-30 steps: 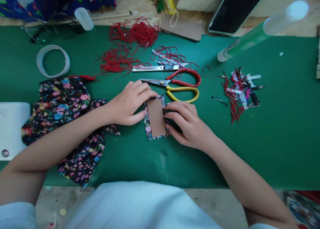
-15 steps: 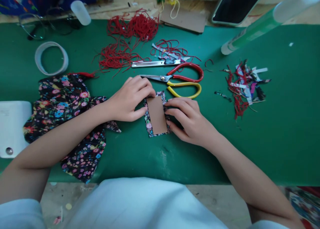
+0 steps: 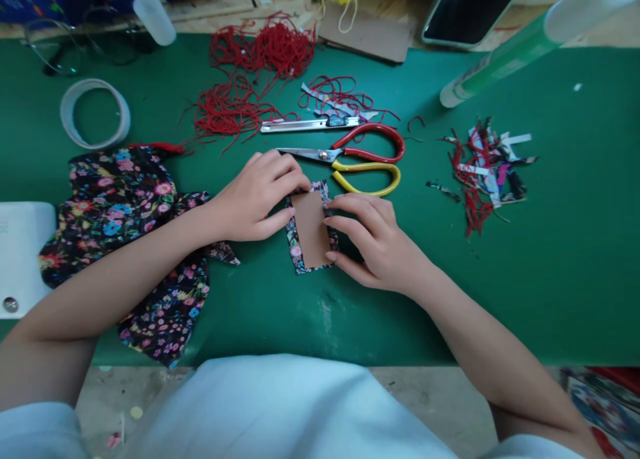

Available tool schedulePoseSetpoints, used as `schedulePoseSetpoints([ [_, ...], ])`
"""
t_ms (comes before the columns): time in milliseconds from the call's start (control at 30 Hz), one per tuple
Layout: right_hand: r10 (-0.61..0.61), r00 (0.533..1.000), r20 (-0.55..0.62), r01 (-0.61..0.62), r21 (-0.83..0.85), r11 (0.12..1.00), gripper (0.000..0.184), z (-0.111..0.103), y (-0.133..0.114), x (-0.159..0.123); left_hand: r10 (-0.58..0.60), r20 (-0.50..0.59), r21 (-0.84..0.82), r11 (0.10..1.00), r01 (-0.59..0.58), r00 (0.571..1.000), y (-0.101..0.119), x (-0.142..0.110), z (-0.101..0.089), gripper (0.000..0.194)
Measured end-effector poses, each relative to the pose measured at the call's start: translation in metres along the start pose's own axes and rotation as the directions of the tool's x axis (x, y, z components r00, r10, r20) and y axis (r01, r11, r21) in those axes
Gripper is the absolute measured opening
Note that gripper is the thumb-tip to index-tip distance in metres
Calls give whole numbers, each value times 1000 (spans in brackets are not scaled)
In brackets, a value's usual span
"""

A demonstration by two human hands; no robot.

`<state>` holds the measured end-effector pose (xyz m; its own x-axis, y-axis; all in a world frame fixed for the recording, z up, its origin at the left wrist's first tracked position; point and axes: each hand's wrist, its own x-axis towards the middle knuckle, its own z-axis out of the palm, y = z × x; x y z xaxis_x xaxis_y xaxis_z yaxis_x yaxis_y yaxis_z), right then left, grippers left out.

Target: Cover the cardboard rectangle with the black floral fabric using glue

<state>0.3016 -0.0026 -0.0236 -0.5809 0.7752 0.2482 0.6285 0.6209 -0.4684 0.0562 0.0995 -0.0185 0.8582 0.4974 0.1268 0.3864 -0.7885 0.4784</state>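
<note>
A small brown cardboard rectangle [image 3: 312, 229] lies on a slightly larger piece of dark floral fabric [image 3: 296, 251], whose border shows around it. My left hand [image 3: 257, 195] holds the upper left of this piece, thumb at the left edge and curled fingertips at the top corner. Along the right edge, my right hand [image 3: 373, 239] grips the fabric margin, fingertips against the cardboard's side. Just above both hands lie scissors [image 3: 345, 155] with one red and one yellow handle, and a utility knife [image 3: 310, 124].
Larger floral fabric [image 3: 120, 212] lies under my left forearm, beside a white box [image 3: 23, 259]. A tape roll [image 3: 95, 113], tangled red cord [image 3: 283, 45], a scrap pile [image 3: 487, 165], a phone [image 3: 473, 9] and a green-and-clear tube [image 3: 515, 52] are on the green table [image 3: 550, 279].
The right fingertips have shifted slightly inward at the cardboard's right edge. The left hand keeps its place on the piece. The whole view has drifted a little.
</note>
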Motion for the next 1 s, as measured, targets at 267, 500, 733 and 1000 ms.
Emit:
schedulePoseSetpoints([
  [267,-105,992,72,110,-70,991,56,3,0,-1,-2,-11,-18,1000,2,1000,0,0,1,32],
  [500,-82,990,119,94,-101,990,58,1,-1,0,25,-22,18,1000,-25,999,0,0,0,32],
  [733,-85,990,117,98,-117,988,56,1,-1,1,19,-16,6,1000,-19,1000,0,1,0,32],
  [1000,-82,988,129,97,-114,989,55,0,-2,1,23,-9,11,1000,-23,1000,-1,0,0,32],
])
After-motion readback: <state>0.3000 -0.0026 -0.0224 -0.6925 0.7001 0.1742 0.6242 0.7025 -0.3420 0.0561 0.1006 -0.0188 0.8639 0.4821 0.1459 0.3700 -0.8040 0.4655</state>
